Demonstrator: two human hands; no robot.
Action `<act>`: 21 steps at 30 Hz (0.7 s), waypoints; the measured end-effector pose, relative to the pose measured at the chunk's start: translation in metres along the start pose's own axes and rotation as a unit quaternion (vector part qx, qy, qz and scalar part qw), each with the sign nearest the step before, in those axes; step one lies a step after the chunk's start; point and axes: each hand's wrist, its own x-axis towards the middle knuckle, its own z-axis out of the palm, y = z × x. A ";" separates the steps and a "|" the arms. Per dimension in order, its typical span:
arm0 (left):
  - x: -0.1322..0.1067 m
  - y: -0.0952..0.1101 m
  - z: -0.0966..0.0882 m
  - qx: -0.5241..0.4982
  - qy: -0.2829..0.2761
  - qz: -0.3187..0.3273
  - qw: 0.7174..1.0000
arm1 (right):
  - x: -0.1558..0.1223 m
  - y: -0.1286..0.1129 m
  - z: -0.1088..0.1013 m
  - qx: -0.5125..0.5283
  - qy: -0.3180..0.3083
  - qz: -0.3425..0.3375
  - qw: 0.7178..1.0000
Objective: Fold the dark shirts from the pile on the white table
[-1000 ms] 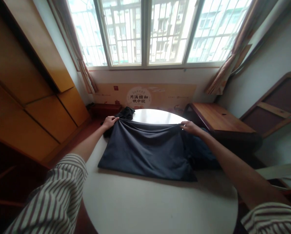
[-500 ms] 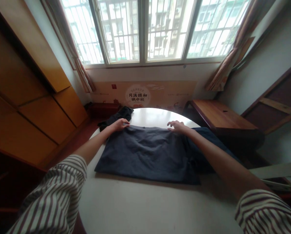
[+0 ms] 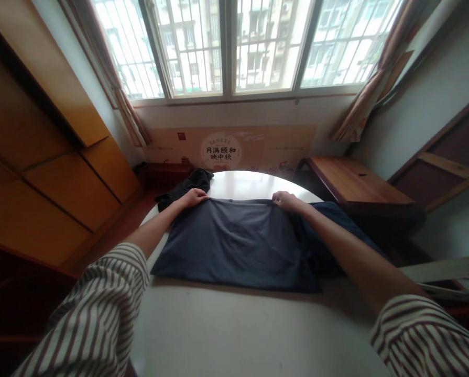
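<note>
White table [image 3: 234, 335], hands [image 3: 195, 198] [image 3: 287, 200] on dark garment [image 3: 234, 246]

The person wears a loose shirt [image 3: 96, 309] of off-white cloth with thin dark maroon stripes. The wide left sleeve [image 3: 100, 298] and right sleeve [image 3: 425, 335] show the same stripes, and the forearms [image 3: 155, 225], left hand [image 3: 195, 198] and right hand [image 3: 287, 200] are bare.
</note>
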 end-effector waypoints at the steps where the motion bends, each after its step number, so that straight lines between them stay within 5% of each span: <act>1: -0.001 0.004 0.001 0.012 0.006 -0.007 1.000 | -0.002 -0.003 -0.001 -0.007 0.010 0.003 1.000; 4: -0.011 0.027 0.010 0.053 0.045 -0.010 0.998 | -0.018 -0.025 -0.003 -0.025 0.043 -0.009 0.999; 7: -0.033 0.065 0.032 0.094 0.057 0.081 0.991 | -0.049 -0.066 0.008 -0.021 0.073 -0.065 0.995; 11: -0.056 0.100 0.067 0.107 -0.068 0.175 0.976 | -0.112 -0.132 0.046 0.026 0.077 -0.173 0.982; 14: -0.051 0.102 0.078 0.124 -0.140 0.122 0.975 | -0.161 -0.164 0.072 0.053 0.050 -0.217 0.973; 21: -0.007 0.096 0.076 0.150 -0.146 0.052 0.976 | -0.235 -0.180 0.083 0.123 0.017 -0.280 0.952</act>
